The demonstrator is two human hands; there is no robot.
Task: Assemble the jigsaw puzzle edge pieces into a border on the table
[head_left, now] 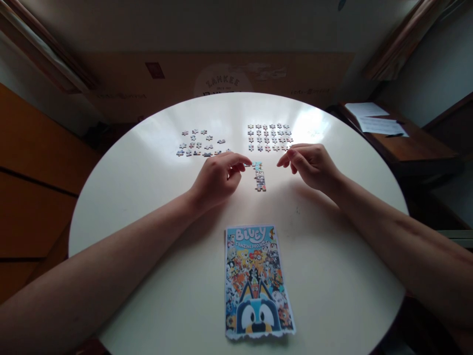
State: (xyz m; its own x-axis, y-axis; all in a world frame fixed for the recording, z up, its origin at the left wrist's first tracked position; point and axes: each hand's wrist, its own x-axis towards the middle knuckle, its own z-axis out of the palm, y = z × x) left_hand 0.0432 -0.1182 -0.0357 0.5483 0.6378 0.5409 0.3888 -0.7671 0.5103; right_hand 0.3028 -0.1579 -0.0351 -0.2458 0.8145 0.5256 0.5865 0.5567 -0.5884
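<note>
A small strip of joined jigsaw pieces point(260, 180) lies near the middle of the white table, with blue at its top end. My left hand point(218, 175) is at its upper left, with the index finger reaching over a small jigsaw piece point(247, 165) beside the strip's top. The fingertips partly cover that piece. To the right of the strip my right hand point(311, 163) hovers with loosely bent fingers, and nothing shows in them. Its fingers are close to the front of the neat rows of loose pieces point(272, 140).
More loose pieces point(194, 144) are scattered beyond my left hand. A picture sheet point(254, 281) with "Bluey" lettering and a torn lower edge lies at the front of the round table point(166, 291). Papers point(382, 125) and a pen rest on a wooden side table at the right.
</note>
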